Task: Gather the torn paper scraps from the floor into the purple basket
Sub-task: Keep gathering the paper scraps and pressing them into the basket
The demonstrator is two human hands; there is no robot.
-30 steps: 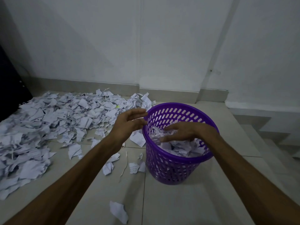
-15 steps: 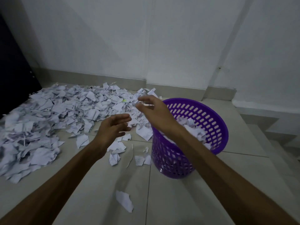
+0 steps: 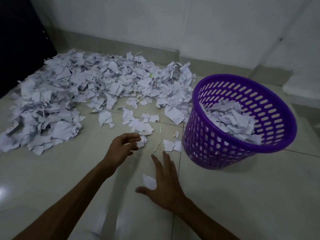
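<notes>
The purple basket (image 3: 270,108) stands on the tiled floor at the right, partly filled with white paper scraps (image 3: 232,120). A large pile of torn paper (image 3: 83,94) spreads over the floor at the left and back. Loose scraps (image 3: 138,125) lie between the pile and the basket. My left hand (image 3: 121,148) hovers low with relaxed, slightly bent fingers, next to a small scrap (image 3: 142,142). My right hand (image 3: 164,184) is spread flat with straight fingers over a single scrap (image 3: 148,181) in front of the basket. Neither hand holds anything.
A white wall with a grey skirting (image 3: 131,47) runs behind the pile. A dark panel (image 3: 20,40) stands at the far left. A raised white step (image 3: 301,87) lies behind the basket on the right.
Both hands have come down from the basket's height to the floor. My right hand moved from beside the basket rim to the lone scrap in front. The view has tilted downward.
</notes>
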